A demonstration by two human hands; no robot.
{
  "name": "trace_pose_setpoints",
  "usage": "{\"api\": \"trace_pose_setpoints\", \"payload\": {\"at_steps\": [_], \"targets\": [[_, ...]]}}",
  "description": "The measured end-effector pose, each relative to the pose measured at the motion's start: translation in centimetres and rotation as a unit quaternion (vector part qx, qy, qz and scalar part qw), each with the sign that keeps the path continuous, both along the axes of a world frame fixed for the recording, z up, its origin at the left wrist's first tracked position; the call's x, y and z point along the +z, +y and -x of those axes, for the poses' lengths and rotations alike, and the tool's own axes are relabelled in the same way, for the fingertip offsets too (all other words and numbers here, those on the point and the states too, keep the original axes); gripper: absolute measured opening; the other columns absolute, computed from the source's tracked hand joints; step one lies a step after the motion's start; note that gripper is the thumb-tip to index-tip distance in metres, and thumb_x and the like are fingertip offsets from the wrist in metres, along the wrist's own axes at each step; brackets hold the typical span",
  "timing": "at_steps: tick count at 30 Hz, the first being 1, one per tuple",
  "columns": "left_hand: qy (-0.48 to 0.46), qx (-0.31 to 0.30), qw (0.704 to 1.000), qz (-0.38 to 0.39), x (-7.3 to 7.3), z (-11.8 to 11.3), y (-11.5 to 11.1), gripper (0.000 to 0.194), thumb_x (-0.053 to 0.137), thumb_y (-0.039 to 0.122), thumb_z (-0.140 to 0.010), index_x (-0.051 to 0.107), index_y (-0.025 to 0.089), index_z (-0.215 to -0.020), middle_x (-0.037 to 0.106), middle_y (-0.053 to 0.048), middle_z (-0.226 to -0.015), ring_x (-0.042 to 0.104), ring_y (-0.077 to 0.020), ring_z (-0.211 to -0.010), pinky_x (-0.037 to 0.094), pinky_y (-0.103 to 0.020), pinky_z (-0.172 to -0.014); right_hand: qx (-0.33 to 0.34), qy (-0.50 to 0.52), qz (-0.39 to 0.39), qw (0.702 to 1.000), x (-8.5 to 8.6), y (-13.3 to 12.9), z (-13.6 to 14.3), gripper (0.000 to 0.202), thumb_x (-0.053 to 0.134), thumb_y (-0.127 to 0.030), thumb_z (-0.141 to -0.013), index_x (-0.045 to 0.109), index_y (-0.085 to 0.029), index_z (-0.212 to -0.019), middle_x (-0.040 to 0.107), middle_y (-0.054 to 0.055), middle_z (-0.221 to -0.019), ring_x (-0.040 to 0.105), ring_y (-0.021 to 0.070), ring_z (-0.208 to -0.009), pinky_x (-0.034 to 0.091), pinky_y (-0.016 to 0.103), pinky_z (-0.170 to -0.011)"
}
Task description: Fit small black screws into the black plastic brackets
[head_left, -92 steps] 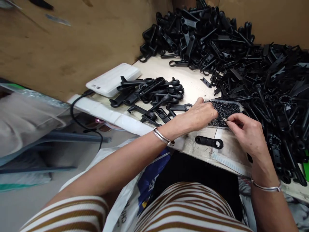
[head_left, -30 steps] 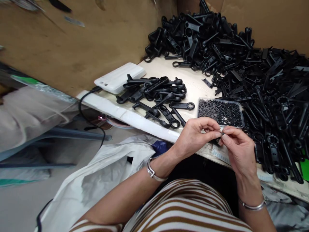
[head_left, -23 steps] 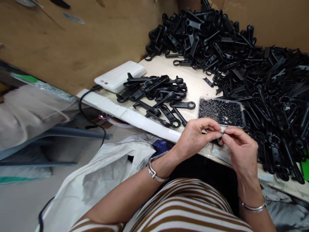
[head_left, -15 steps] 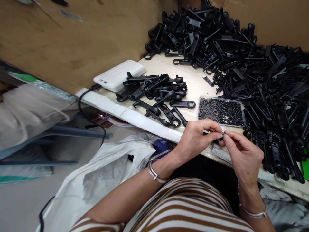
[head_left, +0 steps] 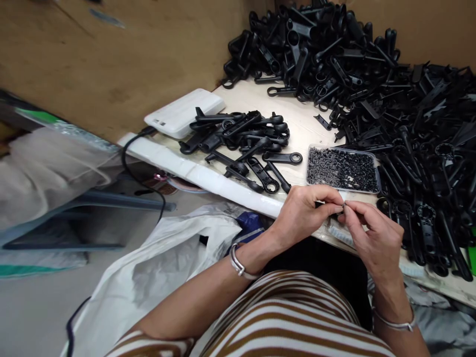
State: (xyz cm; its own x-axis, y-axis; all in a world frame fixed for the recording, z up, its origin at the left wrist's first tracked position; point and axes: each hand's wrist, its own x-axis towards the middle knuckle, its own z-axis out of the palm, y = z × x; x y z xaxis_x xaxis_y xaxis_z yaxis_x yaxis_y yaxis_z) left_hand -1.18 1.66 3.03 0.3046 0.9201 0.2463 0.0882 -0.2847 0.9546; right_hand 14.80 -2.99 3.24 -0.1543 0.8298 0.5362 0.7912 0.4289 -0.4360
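My left hand [head_left: 307, 210] and my right hand [head_left: 375, 238] meet at the fingertips in front of a clear plastic tray [head_left: 344, 189]. Both are closed in a pinch. Between the fingertips is a tiny dark piece [head_left: 343, 205], too small to name. Something black also shows behind my left fingers, mostly hidden by them. The tray holds a mass of small dark pieces [head_left: 357, 168] on its right side and greyer, metallic-looking ones [head_left: 320, 166] on its left.
A small heap of black plastic handle-like parts [head_left: 241, 131] lies left of the tray, beside a white power bank [head_left: 184, 113] with a black cable [head_left: 126, 158]. A much larger pile of black parts [head_left: 334, 74] covers the back and right. White padding [head_left: 201, 176] runs along the table's edge.
My hands stay pinched together, with only slight movement of the fingers. The view has shifted a little.
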Motion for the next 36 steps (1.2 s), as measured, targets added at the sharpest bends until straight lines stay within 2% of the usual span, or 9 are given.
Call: {"api": "trace_pose_setpoints", "payload": {"at_steps": [7,11,13,15,17,19,25,36], "targets": [[0.029,0.012,0.999,-0.028,-0.3,-0.3,0.3,0.012,0.070,0.003,-0.076,0.072,0.015,-0.076,0.074,0.002,-0.075,0.067,-0.0100,-0.070,0.050,-0.017,-0.069,-0.004,-0.036,-0.007,0.999,-0.1,0.4,0.0,0.010,0.057,-0.016,-0.092,0.066,-0.019,-0.095,0.074,0.003,-0.084,0.072,0.0145,-0.071,0.057,0.025,-0.074],[0.078,-0.009,0.994,-0.072,0.1,0.7,0.5,0.008,0.071,0.010,-0.080,0.072,0.016,-0.086,0.075,0.000,-0.084,0.069,-0.0117,-0.076,0.051,-0.019,-0.072,-0.017,-0.005,0.033,0.999,-0.3,0.6,-0.2,0.011,0.056,-0.021,-0.093,0.067,-0.019,-0.094,0.074,0.002,-0.080,0.070,0.0140,-0.066,0.057,0.025,-0.069],[0.146,-0.014,0.980,-0.135,0.3,1.6,0.4,0.014,0.071,0.014,-0.081,0.070,0.016,-0.095,0.075,-0.002,-0.092,0.068,-0.0143,-0.085,0.050,-0.023,-0.079,-0.029,0.016,0.067,0.997,-0.4,0.5,-0.6,0.013,0.056,-0.024,-0.093,0.068,-0.019,-0.094,0.073,0.001,-0.078,0.068,0.0132,-0.060,0.056,0.025,-0.065],[0.241,-0.029,0.950,-0.195,0.3,2.5,0.3,0.022,0.072,0.015,-0.082,0.067,0.017,-0.103,0.074,-0.004,-0.100,0.067,-0.0181,-0.094,0.046,-0.029,-0.084,-0.043,0.023,0.091,0.995,-0.7,0.3,-1.0,0.014,0.057,-0.026,-0.093,0.069,-0.019,-0.092,0.072,0.001,-0.074,0.066,0.0130,-0.058,0.055,0.025,-0.062],[0.324,-0.050,0.919,-0.220,0.0,3.2,0.1,0.023,0.069,0.012,-0.082,0.065,0.017,-0.104,0.073,-0.005,-0.100,0.066,-0.0205,-0.096,0.043,-0.033,-0.084,-0.054,0.016,0.096,0.994,-0.9,0.1,-1.4,0.016,0.057,-0.028,-0.092,0.070,-0.019,-0.089,0.072,0.001,-0.073,0.065,0.0133,-0.058,0.055,0.025,-0.062],[0.369,-0.065,0.902,-0.216,-0.5,3.4,-0.1,0.019,0.064,0.008,-0.084,0.064,0.017,-0.101,0.072,-0.004,-0.095,0.066,-0.0196,-0.092,0.040,-0.034,-0.081,-0.063,0.001,0.091,0.994,-1.0,-0.1,-1.8,0.017,0.057,-0.029,-0.092,0.070,-0.019,-0.087,0.072,0.002,-0.074,0.065,0.0137,-0.060,0.054,0.025,-0.062],[0.361,-0.074,0.906,-0.207,-1.5,2.8,-0.8,0.013,0.059,0.006,-0.087,0.064,0.015,-0.095,0.071,-0.002,-0.084,0.065,-0.0175,-0.083,0.039,-0.032,-0.078,-0.077,-0.037,0.087,0.993,-0.9,-1.1,-2.4,0.018,0.056,-0.029,-0.092,0.070,-0.019,-0.085,0.072,0.003,-0.076,0.064,0.0138,-0.060,0.052,0.025,-0.061],[0.341,-0.026,0.905,-0.252,-2.3,2.5,-1.5,0.010,0.063,0.006,-0.084,0.064,0.015,-0.090,0.070,-0.002,-0.081,0.063,-0.0185,-0.077,0.043,-0.030,-0.074,-0.036,-0.077,0.082,0.993,-1.3,-1.7,-1.3,0.011,0.055,-0.018,-0.092,0.065,-0.017,-0.087,0.069,0.001,-0.074,0.066,0.0129,-0.064,0.049,0.024,-0.062]]}}
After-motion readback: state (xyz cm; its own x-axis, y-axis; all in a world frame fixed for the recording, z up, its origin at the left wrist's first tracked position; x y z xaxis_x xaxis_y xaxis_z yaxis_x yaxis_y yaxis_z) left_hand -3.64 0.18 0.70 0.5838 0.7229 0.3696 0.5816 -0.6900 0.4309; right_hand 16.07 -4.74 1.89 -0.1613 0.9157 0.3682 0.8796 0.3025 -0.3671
